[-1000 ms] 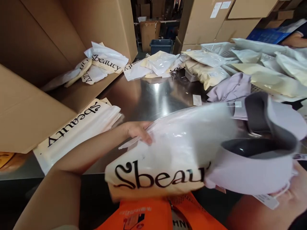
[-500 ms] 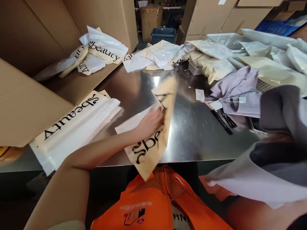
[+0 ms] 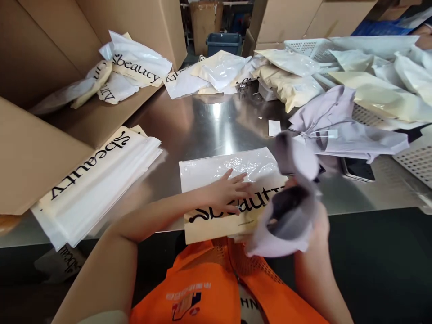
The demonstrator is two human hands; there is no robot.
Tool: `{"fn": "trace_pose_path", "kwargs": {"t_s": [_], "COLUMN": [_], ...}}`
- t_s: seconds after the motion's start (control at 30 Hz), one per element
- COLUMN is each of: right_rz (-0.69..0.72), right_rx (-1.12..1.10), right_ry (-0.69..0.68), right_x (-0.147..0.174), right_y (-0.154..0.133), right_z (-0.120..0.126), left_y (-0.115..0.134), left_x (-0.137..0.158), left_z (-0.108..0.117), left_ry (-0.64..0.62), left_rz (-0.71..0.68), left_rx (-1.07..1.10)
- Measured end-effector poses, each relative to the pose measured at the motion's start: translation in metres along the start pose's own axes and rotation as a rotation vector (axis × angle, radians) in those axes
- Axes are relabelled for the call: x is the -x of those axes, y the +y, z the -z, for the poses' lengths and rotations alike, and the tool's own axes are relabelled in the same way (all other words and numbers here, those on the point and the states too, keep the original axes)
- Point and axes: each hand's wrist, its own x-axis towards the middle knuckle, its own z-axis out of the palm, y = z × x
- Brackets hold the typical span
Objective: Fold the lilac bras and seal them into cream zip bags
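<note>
The left hand (image 3: 227, 193) is lying wide-fingered on the printed bag (image 3: 261, 184), which is overhanging the bench (image 3: 182, 121), and the right hand (image 3: 321, 225), holding lilac fabric (image 3: 286, 240), is risking snagging it.

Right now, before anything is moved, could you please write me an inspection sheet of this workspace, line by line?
Surface: shiny metal table, reflecting light.
Things in work: one printed mailer bag, lying at the near edge; one lilac garment, blurred.
Clutter: stack of printed bags at left; phone, white card and second lilac garment toward the right.
Hands: left hand spread on the printed mailer bag; right hand holding the lilac garment, partly hidden behind it.
Cables: nothing seen.
Surroundings: open cardboard box at left, blue bin beyond the table.
</note>
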Motion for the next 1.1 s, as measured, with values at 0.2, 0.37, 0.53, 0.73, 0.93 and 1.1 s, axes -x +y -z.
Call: {"fn": "trace_pose_path", "kwargs": {"t_s": [0.2, 0.37, 0.53, 0.73, 0.93, 1.1], "right_rz": [-0.171, -0.225, -0.196, -0.148, -0.158, -0.141], "right_rx": [0.131, 0.048, 0.054, 0.126, 0.101, 0.113], "right_ry": [-0.164, -0.250, -0.210, -0.115, -0.055, -0.036], "right_x": [-0.035, -0.044, -0.043, -0.035, -0.029, -0.033], "right_y": [0.040, 0.039, 0.040, 0.039, 0.037, 0.040], "right_z": [0.020, 0.031, 0.033, 0.027, 0.019, 0.023], "left_y": [-0.004, 0.008, 0.012, 0.013, 0.009, 0.010], "left_x": [0.052, 0.078, 0.071, 0.063, 0.059, 0.070], "left_z": [0.015, -0.005, -0.018, -0.022, -0.019, -0.004], "left_ry": [0.224, 0.251, 0.307, 0.268, 0.364, 0.466], "left_rz": [0.335, 0.468, 0.566, 0.590, 0.728, 0.870], "left_rx": [-0.058, -0.044, -0.127, -0.173, -0.089, 0.071]}}
